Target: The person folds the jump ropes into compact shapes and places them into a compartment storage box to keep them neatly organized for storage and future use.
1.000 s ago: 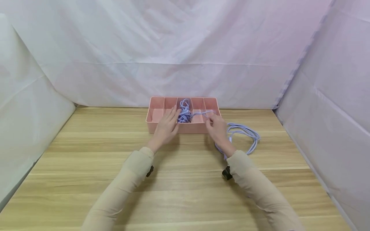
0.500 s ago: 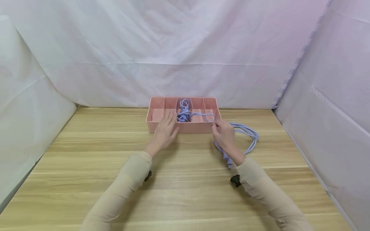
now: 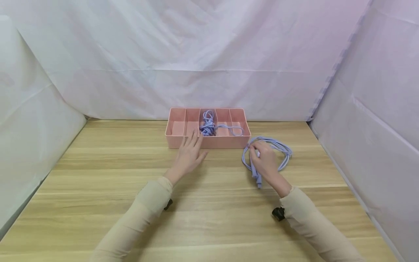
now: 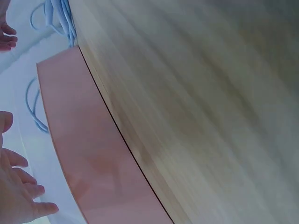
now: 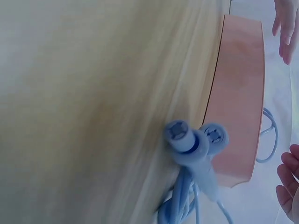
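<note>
A pink box (image 3: 186,142) with several compartments stands at the back. Bundled light-blue cord (image 3: 207,128) fills its middle compartment, and a loop of it trails over the two compartments to the right. My left hand (image 3: 187,155), fingers spread and extended, hovers by the box's front rim. To the box's right lies a coiled light-blue jump rope (image 3: 285,148), its two handles (image 5: 180,135) pointing toward me. Over the handles is my right hand (image 3: 266,160), fingers loosely bent; in the right wrist view its fingers (image 5: 288,179) show apart from the rope and hold nothing.
The wood-grain table (image 3: 209,218) stretches toward me. White cloth (image 3: 157,91) hangs right behind the box, and more cloth (image 3: 370,120) walls off both sides.
My right hand has let go of the cord loop at the box's right end and moved right and nearer, over the jump rope. My left hand has drawn back slightly from the bundle.
</note>
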Demonstrator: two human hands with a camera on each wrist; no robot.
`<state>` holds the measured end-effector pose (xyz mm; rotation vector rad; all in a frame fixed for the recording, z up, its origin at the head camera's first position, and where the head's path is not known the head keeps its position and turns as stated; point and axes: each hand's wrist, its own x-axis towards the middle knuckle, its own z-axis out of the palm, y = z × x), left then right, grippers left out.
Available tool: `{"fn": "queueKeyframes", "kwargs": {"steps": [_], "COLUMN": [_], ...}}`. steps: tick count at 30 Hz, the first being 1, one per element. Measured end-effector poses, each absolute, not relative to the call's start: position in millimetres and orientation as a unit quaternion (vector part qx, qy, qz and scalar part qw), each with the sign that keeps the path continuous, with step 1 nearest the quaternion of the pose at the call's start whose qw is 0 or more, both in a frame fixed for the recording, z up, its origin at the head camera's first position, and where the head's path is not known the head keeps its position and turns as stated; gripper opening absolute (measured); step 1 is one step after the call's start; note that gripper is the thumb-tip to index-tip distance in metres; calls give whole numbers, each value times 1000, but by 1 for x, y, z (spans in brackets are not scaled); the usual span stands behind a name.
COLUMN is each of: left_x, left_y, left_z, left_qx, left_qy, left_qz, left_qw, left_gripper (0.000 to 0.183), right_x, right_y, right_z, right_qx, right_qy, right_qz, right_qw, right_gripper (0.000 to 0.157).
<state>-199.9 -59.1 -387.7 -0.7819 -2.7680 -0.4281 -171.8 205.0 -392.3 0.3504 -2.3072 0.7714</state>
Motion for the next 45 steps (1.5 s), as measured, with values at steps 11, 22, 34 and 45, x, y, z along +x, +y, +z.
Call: {"fn": "queueKeyframes", "kwargs": {"steps": [11, 22, 34, 45], "left_x": [-182, -170, -167, -165], "left_y": [-12, 43, 87, 117], "left_z": [-378, -376, -388, -396], "left_qx": [-290, -316, -308, -283], "left_qy": [-948, -943, -946, -950], "left_qz": [-128, -106, -90, -90], "left_qw": [44, 16, -47, -97], "left_gripper": [65, 65, 66, 70], "right_x": [-151, -145, -142, -142], "right_y": [229, 237, 245, 246], "right_z": [-400, -399, -388, -386], "right_qx": [113, 91, 86, 89], "right_qy": [-888, -888, -891, -891], "right_qz": [284, 291, 289, 290], "right_qw": [343, 344, 339, 339], "right_gripper": [12, 14, 18, 18]}}
